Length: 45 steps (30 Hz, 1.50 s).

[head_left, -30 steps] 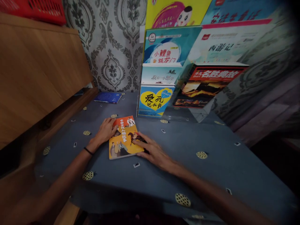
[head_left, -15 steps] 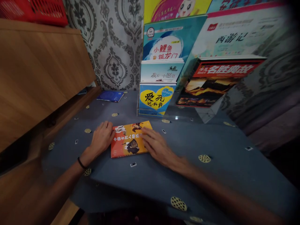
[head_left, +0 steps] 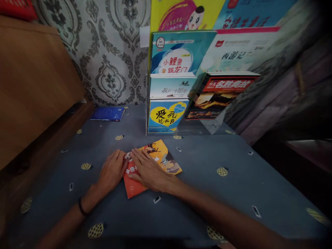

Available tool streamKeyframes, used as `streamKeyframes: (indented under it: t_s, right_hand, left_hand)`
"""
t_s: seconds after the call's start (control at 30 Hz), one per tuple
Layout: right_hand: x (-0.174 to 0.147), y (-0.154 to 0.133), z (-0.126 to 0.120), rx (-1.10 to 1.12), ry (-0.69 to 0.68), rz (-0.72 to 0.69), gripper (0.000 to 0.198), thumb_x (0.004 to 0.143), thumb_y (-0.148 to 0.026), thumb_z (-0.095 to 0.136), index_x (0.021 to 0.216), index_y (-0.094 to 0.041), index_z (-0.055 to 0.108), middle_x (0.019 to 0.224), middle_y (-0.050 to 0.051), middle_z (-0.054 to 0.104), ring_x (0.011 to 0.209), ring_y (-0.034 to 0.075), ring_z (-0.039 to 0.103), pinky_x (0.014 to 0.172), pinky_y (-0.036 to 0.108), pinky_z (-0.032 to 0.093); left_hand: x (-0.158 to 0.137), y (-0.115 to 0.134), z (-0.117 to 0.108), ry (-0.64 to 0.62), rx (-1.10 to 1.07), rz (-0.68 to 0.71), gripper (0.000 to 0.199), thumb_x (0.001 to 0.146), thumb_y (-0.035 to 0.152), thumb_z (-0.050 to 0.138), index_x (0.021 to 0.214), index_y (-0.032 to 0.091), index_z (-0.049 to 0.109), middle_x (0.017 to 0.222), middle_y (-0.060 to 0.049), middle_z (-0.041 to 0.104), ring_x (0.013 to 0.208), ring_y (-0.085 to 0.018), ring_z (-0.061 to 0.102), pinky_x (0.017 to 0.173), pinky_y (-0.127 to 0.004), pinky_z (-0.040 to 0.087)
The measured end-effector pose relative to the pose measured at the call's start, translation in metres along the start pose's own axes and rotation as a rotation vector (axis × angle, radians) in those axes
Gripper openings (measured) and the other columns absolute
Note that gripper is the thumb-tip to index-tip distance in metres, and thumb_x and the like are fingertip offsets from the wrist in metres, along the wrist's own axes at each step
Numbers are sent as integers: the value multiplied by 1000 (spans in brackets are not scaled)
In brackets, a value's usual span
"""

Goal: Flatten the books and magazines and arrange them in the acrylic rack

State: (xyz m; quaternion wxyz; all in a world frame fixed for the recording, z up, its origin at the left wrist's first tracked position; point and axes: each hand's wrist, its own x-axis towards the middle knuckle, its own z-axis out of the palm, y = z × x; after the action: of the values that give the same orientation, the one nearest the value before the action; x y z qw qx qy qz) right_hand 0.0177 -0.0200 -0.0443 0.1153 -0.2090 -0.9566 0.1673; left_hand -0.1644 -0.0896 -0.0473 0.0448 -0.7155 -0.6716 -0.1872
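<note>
An orange and yellow paperback book (head_left: 136, 188) lies closed and slightly turned on the cloth-covered table, with figures and white Chinese characters on its cover. My right hand (head_left: 149, 169) rests flat across the cover, fingers stretched out and holding nothing, hiding much of the title. At the book's left edge is my left hand (head_left: 112, 169), its fingers close together and curled against the edge; its thumb is hidden. A dark band (head_left: 82, 206) circles the left wrist.
Beyond the book stands a clear stepped rack (head_left: 214, 128) with several upright books, including a blue book with a yellow heart (head_left: 167, 116). A blue book (head_left: 107, 113) lies at the back left. A wooden cabinet (head_left: 36, 83) borders the left side; patterned wallpaper (head_left: 111, 76) covers the wall.
My right hand has slid left from the book's right edge onto the middle of its cover. The book has turned a little, and the view has shifted.
</note>
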Motion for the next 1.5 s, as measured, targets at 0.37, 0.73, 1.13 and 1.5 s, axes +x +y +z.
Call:
streamKeyframes:
  t_s: [0.37,0.73,1.13,1.5]
  right_hand:
    - [-50,63,-18,-57,149,332,64,102,-47,42,156,-13,36,161,19,37,151,30,32,122,55,30]
    - [-64,71,-10,-44,249,322,48,102,-32,36,144,-16,53,149,18,51,135,30,53,113,51,46]
    - [-25,59,-24,-195,140,-28,36,96,-12,52,129,-17,65,135,16,66,134,28,55,112,50,44]
    - [-40,56,-13,-55,203,-5,45,100,-27,47,142,-12,55,149,18,54,143,27,46,119,52,40]
  left_hand:
    - [0,-7,6,59,-51,41,20,102,35,39,91,24,52,89,-4,59,86,-24,62,77,-37,50]
    - [-13,7,-3,61,-33,-39,23,103,34,38,88,23,51,88,-4,58,85,-23,60,77,-35,51]
    - [-7,0,-19,-44,-82,106,24,103,31,44,86,21,57,86,-4,62,82,-20,58,74,-32,48]
    - [78,4,41,-137,-107,275,40,103,22,40,141,18,52,128,-12,63,117,-25,58,102,-44,48]
